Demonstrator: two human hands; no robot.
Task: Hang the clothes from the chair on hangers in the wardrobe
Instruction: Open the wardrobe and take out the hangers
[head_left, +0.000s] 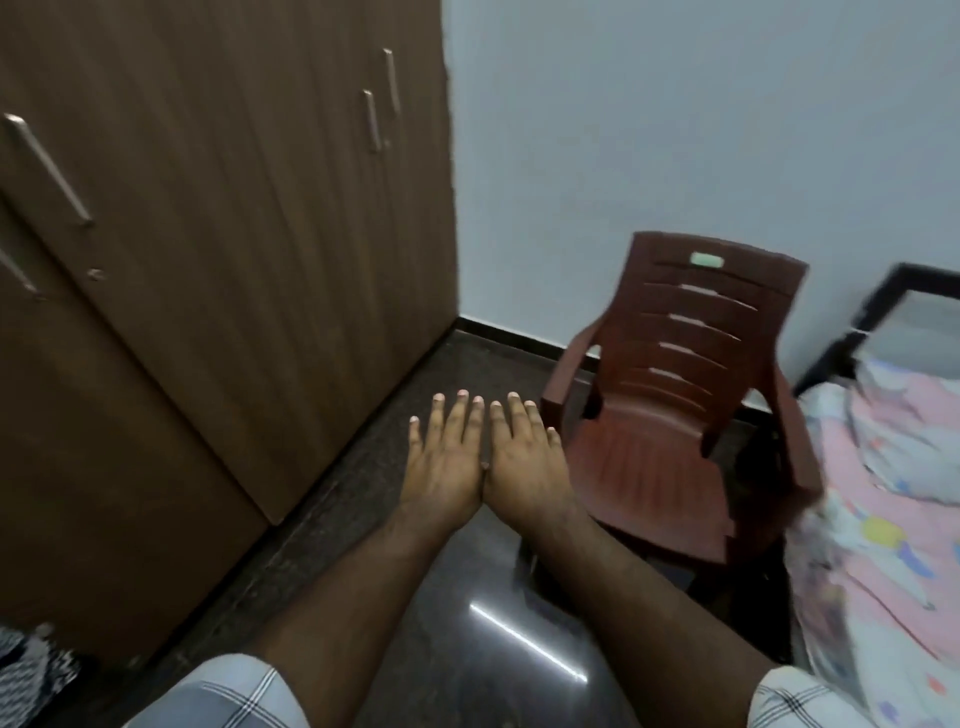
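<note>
A dark red plastic chair (670, 415) stands against the wall at the right, its seat bare with no clothes on it. The brown wooden wardrobe (218, 249) fills the left, all its doors shut. My left hand (447, 457) and my right hand (524, 457) are stretched out side by side over the dark floor, palms down, fingers straight, thumbs touching. Neither hand holds anything. They hover just left of the chair's front corner. No hangers or clothes show.
A bed (883, 493) with a pink patterned sheet lies at the right edge, close behind the chair. A black-and-white patterned cloth (26, 670) shows at the bottom left corner. Glossy dark floor (467, 623) runs between wardrobe and chair.
</note>
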